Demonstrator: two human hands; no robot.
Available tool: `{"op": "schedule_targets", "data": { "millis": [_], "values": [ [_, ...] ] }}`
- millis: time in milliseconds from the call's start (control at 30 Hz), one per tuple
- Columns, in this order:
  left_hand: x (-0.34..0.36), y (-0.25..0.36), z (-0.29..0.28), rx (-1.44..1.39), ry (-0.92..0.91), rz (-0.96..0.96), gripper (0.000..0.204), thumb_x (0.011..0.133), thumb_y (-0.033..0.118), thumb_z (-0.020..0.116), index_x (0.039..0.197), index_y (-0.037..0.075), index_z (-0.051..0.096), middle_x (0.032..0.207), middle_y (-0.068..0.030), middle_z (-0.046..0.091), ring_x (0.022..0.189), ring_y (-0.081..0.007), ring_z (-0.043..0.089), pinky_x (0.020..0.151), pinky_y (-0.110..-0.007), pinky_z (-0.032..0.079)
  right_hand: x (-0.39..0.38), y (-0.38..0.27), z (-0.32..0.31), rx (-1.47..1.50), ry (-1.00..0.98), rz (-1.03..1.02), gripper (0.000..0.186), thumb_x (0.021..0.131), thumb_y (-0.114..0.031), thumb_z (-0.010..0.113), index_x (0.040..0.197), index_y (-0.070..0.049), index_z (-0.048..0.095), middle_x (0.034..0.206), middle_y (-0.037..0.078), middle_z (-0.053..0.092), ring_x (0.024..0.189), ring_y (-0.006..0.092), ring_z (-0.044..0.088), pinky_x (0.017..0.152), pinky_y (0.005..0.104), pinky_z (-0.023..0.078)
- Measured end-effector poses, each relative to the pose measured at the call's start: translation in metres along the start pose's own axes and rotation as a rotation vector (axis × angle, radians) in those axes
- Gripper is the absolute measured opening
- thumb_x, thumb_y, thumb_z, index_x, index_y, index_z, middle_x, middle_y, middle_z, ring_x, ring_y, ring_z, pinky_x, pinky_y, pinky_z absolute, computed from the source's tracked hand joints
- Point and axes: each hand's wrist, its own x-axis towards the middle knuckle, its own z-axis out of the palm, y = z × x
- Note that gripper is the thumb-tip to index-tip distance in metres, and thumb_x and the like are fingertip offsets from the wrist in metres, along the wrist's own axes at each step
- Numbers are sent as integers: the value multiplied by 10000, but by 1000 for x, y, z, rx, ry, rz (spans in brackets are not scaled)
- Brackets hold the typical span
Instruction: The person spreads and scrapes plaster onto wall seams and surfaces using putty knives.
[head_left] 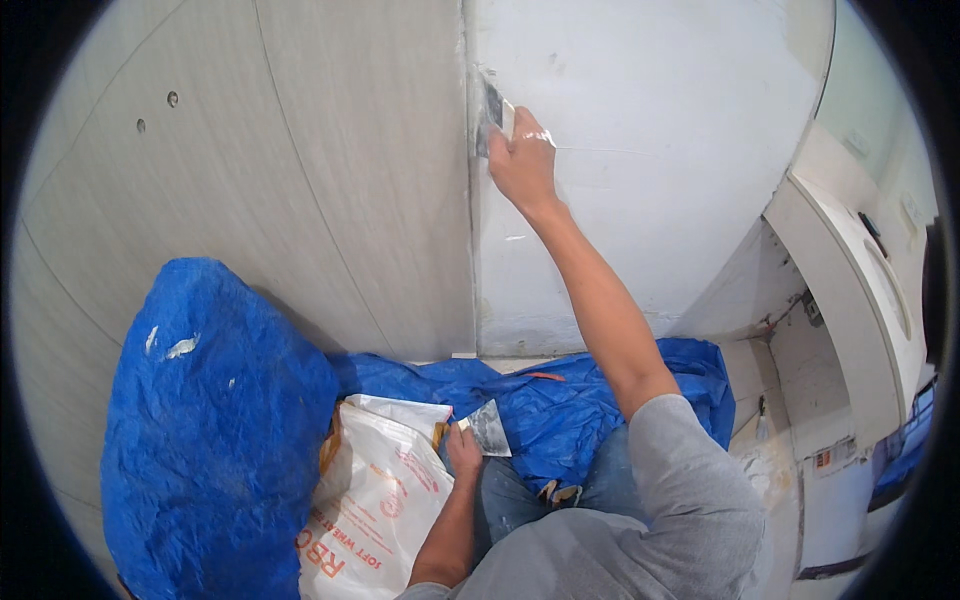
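Observation:
My right hand is raised against the wall and grips a putty knife, whose blade lies on the vertical corner seam between the grey panel wall and the white plastered wall. My left hand rests low by my knee and holds a second, wider putty knife with its smeared metal blade pointing up and right. Both arms come out of grey sleeves.
A blue tarp covers a bulky object at the left and spreads along the floor by the wall. A white printed sack lies beside my left arm. A white rounded appliance stands at the right.

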Motion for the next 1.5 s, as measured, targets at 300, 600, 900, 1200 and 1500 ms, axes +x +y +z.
{"op": "schedule_targets", "data": {
  "millis": [300,600,900,1200,1500],
  "values": [
    [0,-5,2,-14,-21,8,308,897,213,518,1024,-60,583,954,-335,623,911,-524,582,809,-558,422,-36,7,31,-113,15,23,211,897,-119,573,1017,55,572,949,221,580,802,414,618,716,513,494],
    [-1,0,0,-17,-14,22,306,900,224,517,1016,-53,578,952,-333,619,920,-523,567,817,-564,411,-44,-14,66,-160,125,43,233,892,-96,538,1067,40,609,1027,192,575,863,400,618,740,501,513],
    [-2,5,0,4,3,26,287,901,213,513,993,-51,577,930,-332,618,910,-518,577,800,-551,420,-42,9,21,-20,-9,63,202,892,-112,547,994,56,595,989,201,584,842,415,605,723,500,495],
    [-3,11,-2,-19,-16,3,295,902,216,518,983,-63,574,955,-341,628,913,-523,591,796,-548,431,-36,-3,39,-37,7,78,228,897,-127,549,1007,67,597,1022,195,592,868,413,611,769,508,487],
    [2,4,-2,-33,-29,23,315,911,224,517,1026,-64,573,944,-346,628,905,-523,592,796,-552,432,-42,10,17,-24,-22,76,213,887,-123,553,1001,45,617,1013,179,596,881,393,617,769,498,493]
  ]
}}
